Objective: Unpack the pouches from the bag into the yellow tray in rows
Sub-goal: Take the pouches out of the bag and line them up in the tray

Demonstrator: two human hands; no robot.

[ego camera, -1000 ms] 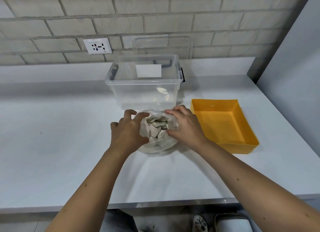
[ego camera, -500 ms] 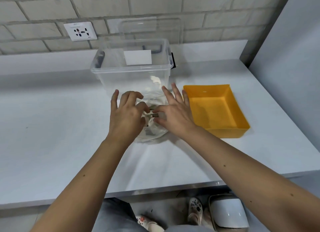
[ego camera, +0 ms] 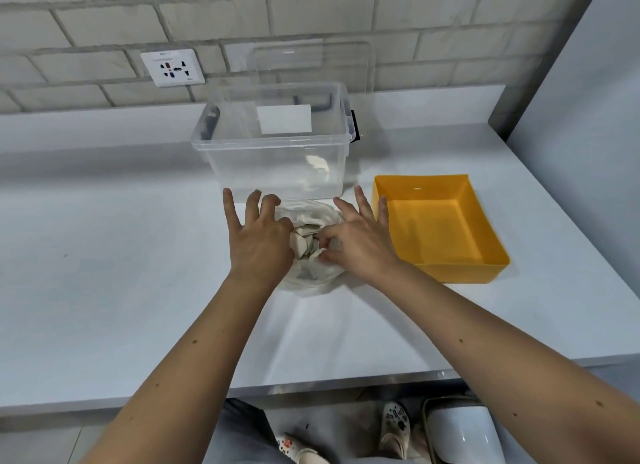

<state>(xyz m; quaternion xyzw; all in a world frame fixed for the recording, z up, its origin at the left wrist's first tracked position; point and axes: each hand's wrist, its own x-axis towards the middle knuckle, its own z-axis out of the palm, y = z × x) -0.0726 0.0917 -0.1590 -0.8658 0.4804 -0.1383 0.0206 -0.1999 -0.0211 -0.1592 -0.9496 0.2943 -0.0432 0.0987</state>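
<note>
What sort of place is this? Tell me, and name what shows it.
Probably a plain workroom or packing bench, not a furnished home room: a white countertop against a painted brick wall with a multi-pin socket, plus a clear storage bin and a yellow tray.

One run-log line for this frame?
phase: opening bag | left hand: pinches bag mouth | right hand: pinches bag mouth | pouches: in bag | yellow tray: no pouches yet

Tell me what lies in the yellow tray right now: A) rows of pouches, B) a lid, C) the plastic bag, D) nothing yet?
D: the yellow tray shows only its bare floor, while the pouches sit in the bag that the left hand and right hand grip.
</note>
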